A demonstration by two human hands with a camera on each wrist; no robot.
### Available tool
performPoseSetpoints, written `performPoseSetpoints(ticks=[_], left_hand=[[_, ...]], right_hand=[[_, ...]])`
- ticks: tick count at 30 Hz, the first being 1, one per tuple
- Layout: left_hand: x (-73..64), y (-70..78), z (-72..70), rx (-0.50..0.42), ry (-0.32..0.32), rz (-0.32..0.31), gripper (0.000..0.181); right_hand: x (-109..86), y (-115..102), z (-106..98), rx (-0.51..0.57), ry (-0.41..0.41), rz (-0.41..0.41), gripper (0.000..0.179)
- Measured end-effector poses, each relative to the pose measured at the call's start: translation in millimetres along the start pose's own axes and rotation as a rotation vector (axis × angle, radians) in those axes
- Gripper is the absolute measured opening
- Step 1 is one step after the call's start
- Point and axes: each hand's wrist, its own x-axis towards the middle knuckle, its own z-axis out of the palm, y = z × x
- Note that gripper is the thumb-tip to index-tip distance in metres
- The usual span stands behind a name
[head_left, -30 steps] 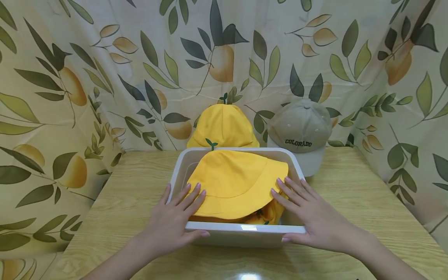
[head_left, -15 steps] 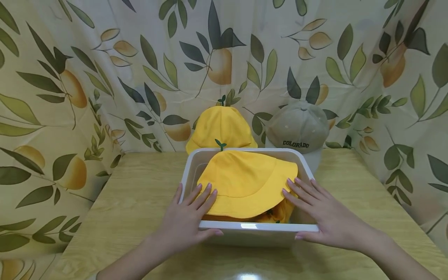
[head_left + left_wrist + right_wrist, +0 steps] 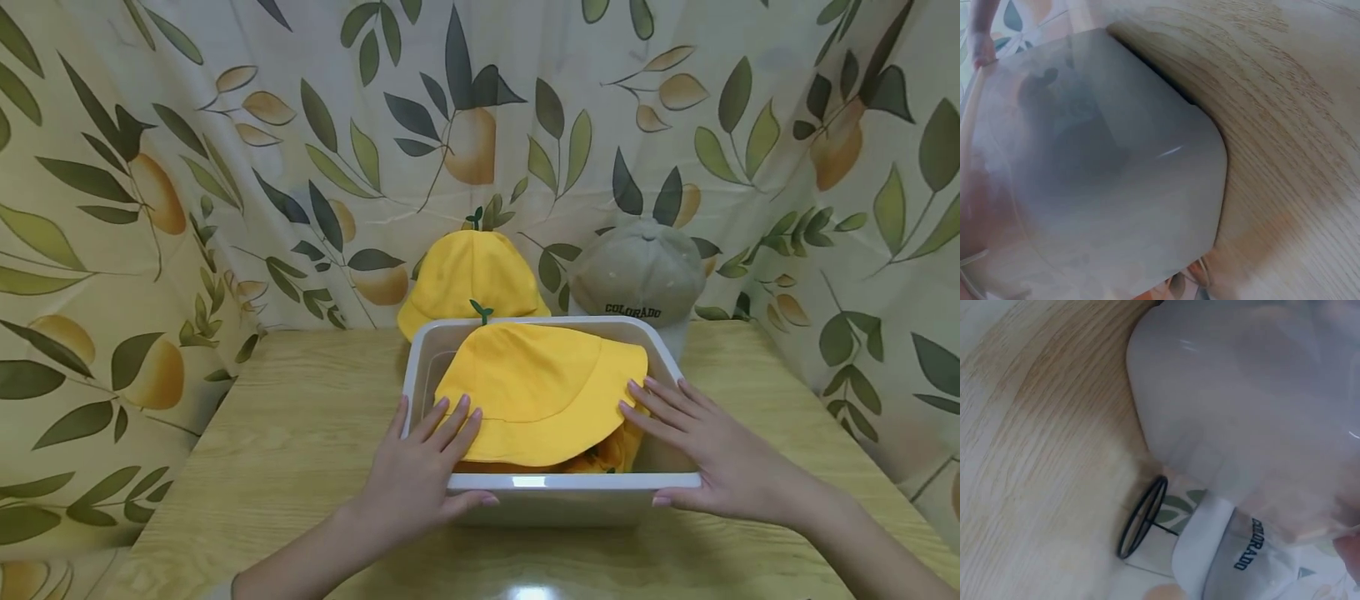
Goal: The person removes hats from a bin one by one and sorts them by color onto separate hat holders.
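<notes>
My left hand (image 3: 416,475): fingers straight and spread apart, laid over the left edge of one box (image 3: 573,481), thumb against the front rim. My right hand (image 3: 738,454): likewise at the right edge, fingers apart, thumb at the front rim. Between them, the box: pale plastic, rounded corners, standing on a wood-grain table (image 3: 300,400); its smooth outer wall fills much of both wrist views. In the box: one yellow hat (image 3: 540,367), brim toward front and right, green sprout (image 3: 482,312) on the crown; my fingertips reach over it from both sides. Beneath its brim: more yellow cloth (image 3: 621,450). Behind the box, left: one rear hat (image 3: 472,275), also yellow and sprouted, partly hidden. Behind, right: one beige cap (image 3: 637,267), lettered COLORADO. Near its visor, in the right wrist view: one black ring (image 3: 1125,544). Surrounding all: one curtain (image 3: 255,150), leaf-and-fruit print.
</notes>
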Motion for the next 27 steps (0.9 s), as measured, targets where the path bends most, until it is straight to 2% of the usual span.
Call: performPoseSetpoints(ticks=[8, 11, 14, 17, 19, 23, 27], left_hand=[[6.1, 3.3, -0.1, 0.001, -0.041, 0.003, 0.085], [8.5, 5.1, -1.2, -0.014, -0.079, 0.004, 0.085], [8.9, 4.6, -5.5, -0.070, -0.154, -0.007, 0.085], [8.9, 1.3, -12.8, -0.175, -0.232, -0.032, 0.087], [9.5, -2.5, -17.3, -0.246, -0.262, -0.050, 0.089], [12.8, -13.3, -23.4, -0.383, -0.278, -0.097, 0.088], [21.5, -25.3, -30.0, -0.613, -0.299, -0.191, 0.087]], right_hand=[[-6.8, -0.1, -1.7, -0.001, 0.014, 0.008, 0.090], [-10.0, -0.2, -3.3, 0.001, 0.026, 0.005, 0.088], [-11.1, -1.7, -4.4, -0.002, 0.028, 0.008, 0.088], [-10.1, -4.8, -5.2, -0.024, 0.023, 0.019, 0.088], [-9.4, -7.5, -5.7, -0.046, 0.018, 0.023, 0.088], [-8.3, -11.9, -5.3, -0.082, 0.014, 0.030, 0.086], [-7.2, -13.5, -2.8, -0.076, 0.025, 0.033, 0.087]])
